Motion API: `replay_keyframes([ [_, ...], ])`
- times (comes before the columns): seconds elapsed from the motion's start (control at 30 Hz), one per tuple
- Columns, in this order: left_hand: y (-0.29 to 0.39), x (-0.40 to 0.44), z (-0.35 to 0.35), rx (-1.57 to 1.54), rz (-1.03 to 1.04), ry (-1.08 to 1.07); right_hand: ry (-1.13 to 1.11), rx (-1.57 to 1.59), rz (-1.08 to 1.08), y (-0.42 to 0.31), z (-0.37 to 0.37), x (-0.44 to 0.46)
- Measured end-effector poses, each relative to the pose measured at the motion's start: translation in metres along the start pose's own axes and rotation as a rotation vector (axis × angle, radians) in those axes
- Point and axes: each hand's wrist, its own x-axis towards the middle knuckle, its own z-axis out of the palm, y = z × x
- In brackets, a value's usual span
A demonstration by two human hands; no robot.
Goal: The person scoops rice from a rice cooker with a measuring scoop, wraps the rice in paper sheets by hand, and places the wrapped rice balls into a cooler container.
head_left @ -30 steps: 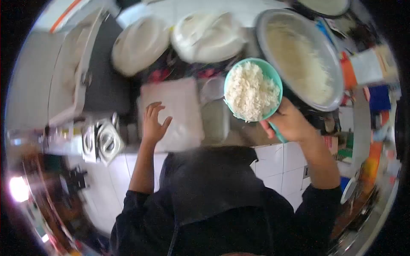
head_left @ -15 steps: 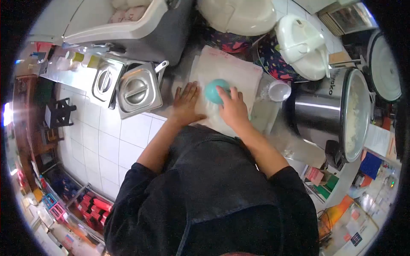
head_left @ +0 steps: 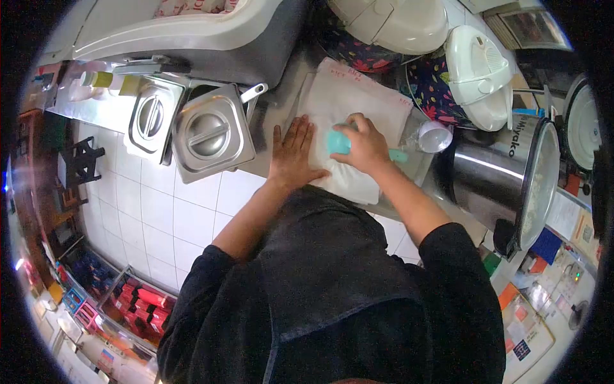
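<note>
A stack of white wrapping paper (head_left: 377,105) with red print along its edges lies on the metal counter in front of me. My left hand (head_left: 293,153) rests flat on its left edge, fingers spread and thumb out. My right hand (head_left: 366,144) grips a round teal bowl (head_left: 338,142) from above, with the fingertips on its near-right side. The bowl sits on the paper, and my fingers partly cover it. From under the right hand sticks a teal handle-like piece (head_left: 398,155); whether it belongs to the bowl I cannot tell.
On the left are two lidded steel pans (head_left: 211,133), beneath a big grey-and-white tub (head_left: 256,51). Dark floral rice containers with cream lids (head_left: 476,70) stand behind the paper. To the right are a clear plastic cup (head_left: 435,136) and a large steel rice pot (head_left: 489,169).
The teal bowl has tilted in my right hand, and the handle-like piece shows now. My left hand stays flat on the paper. The whole view has shifted slightly.
</note>
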Motion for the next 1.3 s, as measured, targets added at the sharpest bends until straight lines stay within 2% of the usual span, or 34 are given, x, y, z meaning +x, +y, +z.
replay_keyframes([
  [0.13, 0.004, 0.003, -0.006, 0.023, -0.021, -0.024, 0.239, -0.012, 0.219, -0.02, 0.015, -0.002],
  [0.23, 0.01, 0.002, -0.014, 0.017, -0.017, -0.036, 0.341, 0.002, 0.235, -0.023, 0.016, -0.008],
  [0.27, 0.008, -0.001, -0.004, -0.012, 0.008, 0.038, 0.345, 0.012, 0.254, -0.026, 0.013, -0.01],
  [0.37, 0.003, -0.002, 0.002, 0.058, 0.038, 0.069, 0.442, 0.053, 0.213, -0.031, 0.005, -0.022],
  [0.47, 0.001, -0.011, 0.004, 0.047, 0.067, 0.152, 0.777, 0.141, 0.103, -0.014, -0.003, -0.049],
  [0.53, 0.01, -0.023, 0.0, -0.045, 0.134, 0.181, 0.965, 0.228, 0.239, 0.015, -0.005, -0.071],
  [0.57, 0.015, -0.026, -0.003, -0.089, 0.167, 0.192, 1.016, 0.215, 0.39, 0.032, -0.004, -0.082],
  [0.67, 0.032, -0.027, -0.011, -0.142, 0.371, 0.015, 1.103, 0.131, 0.72, 0.085, -0.001, -0.1],
  [0.77, 0.042, -0.025, -0.004, -0.173, 0.556, 0.072, 1.012, 0.002, 0.795, 0.107, 0.002, -0.101],
  [0.9, 0.043, -0.019, 0.01, -0.179, 0.584, 0.124, 1.014, 0.021, 0.628, 0.103, 0.002, -0.112],
  [1.0, 0.041, -0.017, 0.012, -0.213, 0.576, 0.105, 1.092, -0.12, 0.362, 0.079, -0.005, -0.131],
  [1.1, 0.043, -0.018, 0.005, -0.245, 0.587, 0.093, 0.603, 0.207, 0.08, 0.067, 0.011, -0.152],
  [1.2, 0.043, -0.017, 0.005, -0.245, 0.593, 0.083, 0.221, 0.152, -0.032, 0.034, 0.022, -0.162],
  [1.3, 0.042, -0.016, 0.006, -0.263, 0.589, 0.071, 0.155, 0.13, -0.078, 0.036, 0.033, -0.166],
])
